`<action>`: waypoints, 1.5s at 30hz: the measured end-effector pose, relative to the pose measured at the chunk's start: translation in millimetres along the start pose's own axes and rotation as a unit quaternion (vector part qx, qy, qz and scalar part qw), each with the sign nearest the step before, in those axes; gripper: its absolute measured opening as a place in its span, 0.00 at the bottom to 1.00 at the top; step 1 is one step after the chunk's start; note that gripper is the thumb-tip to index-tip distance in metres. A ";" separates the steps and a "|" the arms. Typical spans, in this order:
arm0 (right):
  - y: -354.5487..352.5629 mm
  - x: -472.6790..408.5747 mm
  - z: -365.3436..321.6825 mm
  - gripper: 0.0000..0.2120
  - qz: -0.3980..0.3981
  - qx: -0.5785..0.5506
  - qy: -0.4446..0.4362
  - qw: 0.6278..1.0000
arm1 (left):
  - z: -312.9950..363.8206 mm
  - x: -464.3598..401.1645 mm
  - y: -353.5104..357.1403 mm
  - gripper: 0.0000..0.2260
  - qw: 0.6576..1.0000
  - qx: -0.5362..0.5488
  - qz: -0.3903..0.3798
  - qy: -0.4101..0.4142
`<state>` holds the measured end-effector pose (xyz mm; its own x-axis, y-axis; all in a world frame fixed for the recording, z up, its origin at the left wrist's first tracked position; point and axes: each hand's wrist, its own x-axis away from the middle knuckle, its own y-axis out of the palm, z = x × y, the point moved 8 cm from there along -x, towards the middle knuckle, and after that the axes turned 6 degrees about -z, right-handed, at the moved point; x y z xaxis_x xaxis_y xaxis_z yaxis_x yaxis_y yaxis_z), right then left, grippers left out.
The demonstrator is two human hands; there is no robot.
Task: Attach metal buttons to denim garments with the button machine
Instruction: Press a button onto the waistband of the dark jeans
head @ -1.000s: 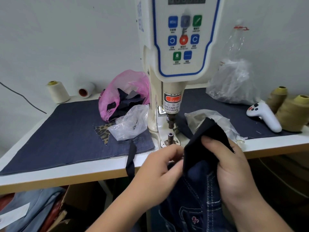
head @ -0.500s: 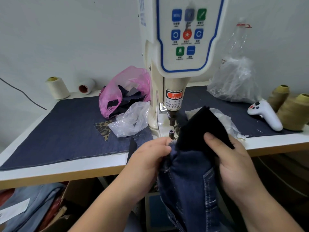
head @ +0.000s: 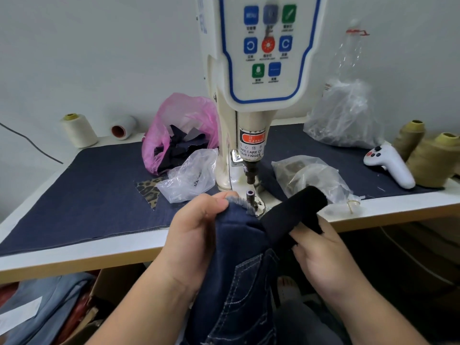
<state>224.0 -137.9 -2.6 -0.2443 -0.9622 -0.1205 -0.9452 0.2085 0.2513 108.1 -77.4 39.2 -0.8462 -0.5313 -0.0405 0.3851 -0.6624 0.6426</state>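
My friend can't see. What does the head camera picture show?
Two hands hold a dark denim garment just before the button machine: the left hand grips its frayed edge, the right hand a black fabric piece. Plastic bags and thread cones sit on the table.

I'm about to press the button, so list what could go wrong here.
1. The left hand pinches the denim edge right beside the lower die, under the punch; fingers could get caught.
2. The denim does not yet cover the die, so the button may land off position.
3. The black fabric held by the right hand could slip under.
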 end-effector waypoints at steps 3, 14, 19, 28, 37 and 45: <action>7.3 -1.4 8.1 0.17 0.008 -0.012 0.007 1.000 | 2.6 1.7 3.6 0.25 1.000 0.006 -0.016 -0.002; -7.6 1.7 -15.6 0.11 0.118 0.037 -0.059 0.991 | 8.4 8.4 -7.6 0.02 0.936 -0.334 -0.043 -0.108; -7.1 2.1 -17.6 0.09 0.112 0.042 -0.073 0.990 | 2.2 2.2 7.3 0.07 0.937 -0.335 -0.034 -0.088; -18.4 11.7 -24.5 0.09 0.141 0.106 -0.087 0.980 | 11.8 1.5 -1.4 0.07 0.967 -0.241 0.084 0.012; 4.9 6.4 -17.8 0.24 -0.125 -0.094 0.052 0.986 | 9.7 1.4 7.4 0.07 0.975 -0.222 0.012 -0.031; -8.4 -2.3 -33.5 0.13 -0.013 -0.153 -0.037 0.987 | 15.6 -1.1 -2.9 0.08 0.934 -0.357 -0.001 -0.031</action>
<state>239.7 -143.3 27.7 -0.2471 -0.9488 -0.1967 -0.8441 0.1111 0.5246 102.2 -66.7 49.4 -0.8579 -0.5135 0.0172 0.5128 -0.8579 -0.0327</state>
